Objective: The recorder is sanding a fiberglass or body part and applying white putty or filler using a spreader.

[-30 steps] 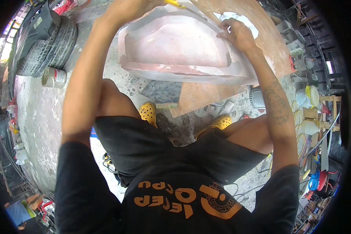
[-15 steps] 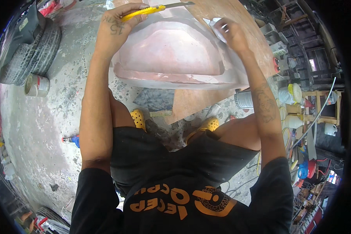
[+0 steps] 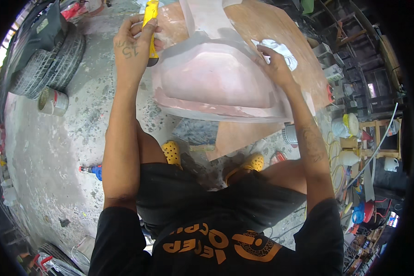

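Note:
My left hand [image 3: 134, 48] is closed round a yellow utility knife [image 3: 150, 16], which points away from me at the left of a large moulded panel [image 3: 211, 76]. The blade end runs out of the top of the picture. My right hand [image 3: 275, 64] pinches a crumpled white cloth [image 3: 283, 51] over the panel's right edge. Pinkish filler and grey patches cover the panel, which has a raised, rounded middle. It lies on a brown wooden board [image 3: 262, 23].
Two stacked tyres [image 3: 62, 64] and an open tin [image 3: 53, 101] stand on the stained floor at left. A blue and red tool [image 3: 93, 171] lies beside my left forearm. Buckets [image 3: 344, 125], hoses and shelving crowd the right. My yellow clogs [image 3: 172, 154] are under the panel's near edge.
The knife has swung from pointing right to pointing away from me. The white cloth has spread out beyond my right hand. The whole view has shifted slightly.

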`<state>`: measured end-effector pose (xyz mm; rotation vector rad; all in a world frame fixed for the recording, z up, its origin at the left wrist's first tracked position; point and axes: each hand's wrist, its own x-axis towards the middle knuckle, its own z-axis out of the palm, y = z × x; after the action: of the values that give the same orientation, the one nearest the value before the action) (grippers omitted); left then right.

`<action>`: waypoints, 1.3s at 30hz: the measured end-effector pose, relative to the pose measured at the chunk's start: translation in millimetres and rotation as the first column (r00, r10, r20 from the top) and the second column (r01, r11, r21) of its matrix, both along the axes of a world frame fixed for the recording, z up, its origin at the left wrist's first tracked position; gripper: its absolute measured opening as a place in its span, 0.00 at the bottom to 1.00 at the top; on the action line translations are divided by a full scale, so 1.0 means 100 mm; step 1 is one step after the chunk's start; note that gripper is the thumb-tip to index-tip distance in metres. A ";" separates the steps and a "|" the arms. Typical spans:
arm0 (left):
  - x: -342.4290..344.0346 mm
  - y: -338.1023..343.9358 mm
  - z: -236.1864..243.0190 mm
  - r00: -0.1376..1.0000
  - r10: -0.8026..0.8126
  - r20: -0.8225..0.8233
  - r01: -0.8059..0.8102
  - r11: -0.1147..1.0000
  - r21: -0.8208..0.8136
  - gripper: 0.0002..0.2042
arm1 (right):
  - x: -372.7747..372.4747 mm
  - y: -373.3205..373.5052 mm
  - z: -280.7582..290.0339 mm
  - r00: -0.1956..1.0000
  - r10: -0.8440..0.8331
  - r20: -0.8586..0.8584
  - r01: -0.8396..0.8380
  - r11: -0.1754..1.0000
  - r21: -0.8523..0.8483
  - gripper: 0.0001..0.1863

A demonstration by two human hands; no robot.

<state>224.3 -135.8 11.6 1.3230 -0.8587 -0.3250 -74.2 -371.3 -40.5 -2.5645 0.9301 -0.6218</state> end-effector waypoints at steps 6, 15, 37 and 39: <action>0.51 0.25 -0.19 0.992 0.123 0.012 -0.124 0.984 0.127 0.15 | 0.55 1.39 0.08 0.957 0.282 -0.065 -0.247 0.913 0.326 0.36; 0.80 0.05 -0.80 0.999 0.005 0.034 -0.016 0.935 0.354 0.12 | 0.64 1.92 -0.07 0.867 0.374 -0.330 -0.337 0.927 0.164 0.30; -0.28 0.40 0.25 0.920 -0.385 0.069 0.277 0.766 0.580 0.09 | -0.86 1.32 0.34 0.952 0.117 -0.283 -0.052 0.973 0.227 0.31; -0.29 0.25 0.23 0.855 -0.479 0.199 0.288 0.757 0.586 0.10 | -0.70 1.44 0.27 0.982 0.013 0.190 -0.076 0.942 0.326 0.26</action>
<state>195.4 -110.7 34.2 1.7501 -1.4201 -0.7278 -144.6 -226.9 -13.7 -2.1812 0.8318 -0.6198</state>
